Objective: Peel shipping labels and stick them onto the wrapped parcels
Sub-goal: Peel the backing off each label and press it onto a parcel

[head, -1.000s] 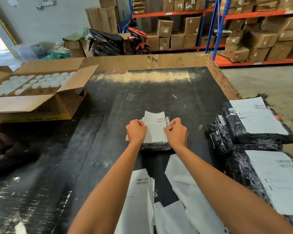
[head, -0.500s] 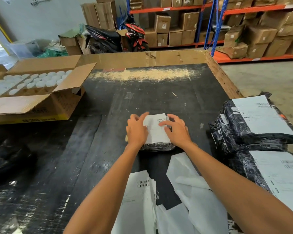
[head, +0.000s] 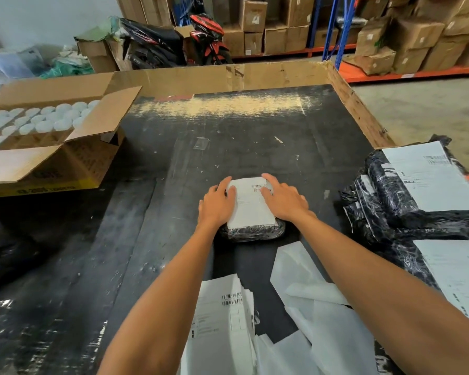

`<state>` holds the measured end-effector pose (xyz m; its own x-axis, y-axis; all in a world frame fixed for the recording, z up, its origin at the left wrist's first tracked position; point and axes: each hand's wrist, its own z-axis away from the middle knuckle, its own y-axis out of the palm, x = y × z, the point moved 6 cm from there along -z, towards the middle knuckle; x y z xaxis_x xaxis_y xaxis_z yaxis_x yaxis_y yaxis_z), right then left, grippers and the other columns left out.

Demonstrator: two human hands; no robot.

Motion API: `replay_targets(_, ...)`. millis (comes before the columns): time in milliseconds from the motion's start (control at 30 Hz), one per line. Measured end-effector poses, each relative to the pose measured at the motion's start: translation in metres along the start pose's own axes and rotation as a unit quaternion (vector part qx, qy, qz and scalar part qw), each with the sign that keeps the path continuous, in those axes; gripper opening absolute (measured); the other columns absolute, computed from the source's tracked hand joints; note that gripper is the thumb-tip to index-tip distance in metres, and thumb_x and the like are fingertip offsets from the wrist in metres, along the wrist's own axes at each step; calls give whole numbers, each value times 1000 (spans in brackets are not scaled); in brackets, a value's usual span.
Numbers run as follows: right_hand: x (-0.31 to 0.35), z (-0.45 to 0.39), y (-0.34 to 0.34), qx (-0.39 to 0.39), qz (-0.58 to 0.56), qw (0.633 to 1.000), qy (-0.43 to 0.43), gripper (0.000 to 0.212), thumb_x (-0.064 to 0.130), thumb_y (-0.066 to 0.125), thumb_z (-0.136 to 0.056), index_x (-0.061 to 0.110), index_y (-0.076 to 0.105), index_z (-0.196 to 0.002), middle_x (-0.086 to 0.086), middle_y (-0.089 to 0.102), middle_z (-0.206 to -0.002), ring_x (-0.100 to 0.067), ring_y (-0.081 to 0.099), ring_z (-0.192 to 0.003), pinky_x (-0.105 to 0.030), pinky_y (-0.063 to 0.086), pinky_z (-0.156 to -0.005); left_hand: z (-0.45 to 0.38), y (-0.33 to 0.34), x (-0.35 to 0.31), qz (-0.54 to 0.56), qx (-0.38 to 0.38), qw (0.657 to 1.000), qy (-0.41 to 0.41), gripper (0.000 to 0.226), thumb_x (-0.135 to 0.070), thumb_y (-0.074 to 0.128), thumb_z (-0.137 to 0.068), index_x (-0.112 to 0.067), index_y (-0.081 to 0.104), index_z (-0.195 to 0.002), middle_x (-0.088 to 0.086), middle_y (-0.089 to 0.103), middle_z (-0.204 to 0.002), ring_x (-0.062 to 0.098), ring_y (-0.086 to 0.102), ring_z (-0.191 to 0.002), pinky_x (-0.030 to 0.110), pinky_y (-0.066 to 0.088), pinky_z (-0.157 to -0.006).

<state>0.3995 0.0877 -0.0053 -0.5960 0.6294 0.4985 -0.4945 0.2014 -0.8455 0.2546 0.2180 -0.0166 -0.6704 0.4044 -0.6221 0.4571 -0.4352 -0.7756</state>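
Note:
A small parcel wrapped in black plastic lies in the middle of the black table. A white shipping label lies flat on top of it. My left hand presses the label's left edge with its fingers spread. Flat on the label's right side rests my right hand. A stack of unpeeled labels sits near me, between my forearms.
Peeled backing sheets lie loose at the near right. Labelled black parcels are piled on the right. An open carton of white lids stands at the left. A cardboard wall borders the table's far edge, with shelving and a motorbike beyond.
The label's far end stood curled up while both hands pinched it. It now lies flat on the parcel, with both hands spread open and pressing it down.

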Motion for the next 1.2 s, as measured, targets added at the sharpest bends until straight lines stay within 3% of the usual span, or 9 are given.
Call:
replay_targets(167, -8, 5, -1, -10, -74, 996, 58, 67, 52, 32, -104, 26, 12, -163, -12, 46, -154, -38, 35, -144, -54, 35, -111, 9, 7, 0, 181, 26, 982, -36, 54, -31, 28, -107, -35, 17, -160, -2, 29, -164, 25, 27, -149, 42, 23, -119)
replay_targets(300, -19, 16, 2, 4, -206, 969, 136, 58, 49, 47, -101, 0, 53, -131, -19, 56, -138, -34, 56, -112, -40, 48, -92, 31, 14, -2, 236, -12, 971, -44, 56, -30, 29, -107, -36, 13, -160, -3, 32, -163, 20, 33, -146, 39, 29, -118)
replay_targets(433, -20, 23, 5, 50, -405, 899, 156, 59, 46, 65, -96, 2, 58, -134, -10, 67, -131, -30, 65, -114, -40, 52, -98, 43, 21, 1, 276, -40, 960, -26, 51, -32, 33, -108, -34, 25, -158, -11, 47, -149, -26, 54, -81, 1, 41, -63)
replay_targets(500, -13, 23, 2, 44, -443, 887, 123, 52, 47, 69, -93, 9, 63, -127, -8, 72, -124, -26, 70, -107, -42, 56, -97, 44, 19, 3, 294, -60, 954, -27, 50, -31, 34, -109, -31, 27, -158, -11, 48, -148, -34, 49, -72, -3, 39, -56)
replay_targets(700, 9, 42, 0, -7, -399, 915, 58, 61, 52, 70, -86, 24, 53, -138, -1, 67, -128, -25, 66, -114, -47, 55, -99, 54, 14, 9, 249, -86, 963, -55, 50, -39, 24, -107, -44, 22, -156, -24, 60, -122, 1, 60, -82, 16, 39, -63)
replay_targets(833, 8, 61, -27, -63, -385, 919, 58, 68, 54, 73, -83, 25, 51, -141, -4, 62, -133, -28, 59, -122, -49, 52, -103, 59, 19, 8, 231, -33, 968, -95, 53, -41, 20, -107, -42, 12, -159, 0, 45, -155, 32, 43, -137, 45, 36, -112)
replay_targets(967, -8, 82, -63, -88, -461, 880, 68, 50, 50, 75, -85, 29, 55, -126, -5, 62, -131, -32, 56, -125, -52, 51, -102, 77, 25, -2, 266, 29, 955, -127, 53, -36, 23, -108, -37, 11, -160, 2, 45, -150, 29, 44, -135, 44, 38, -112)
replay_targets(1133, -20, 116, -110, -40, -551, 831, 65, 97, 51, 74, -87, 21, 19, -161, -5, 30, -164, -34, 37, -145, -57, 34, -114, 115, 58, -27, 47, 168, 983, -58, 57, -37, 32, -109, -23, 14, -161, 11, -4, -169, 32, -5, -156, 47, 8, -124)
replay_targets(1200, -31, 139, -127, -20, -563, 824, 61, 99, 54, 76, -84, 18, 25, -161, -6, 35, -163, -33, 38, -145, -55, 32, -117, 134, 75, -37, -35, 188, 980, -50, 62, -45, 32, -107, -24, 11, -162, 12, -7, -168, 34, -8, -155, 48, 6, -123)
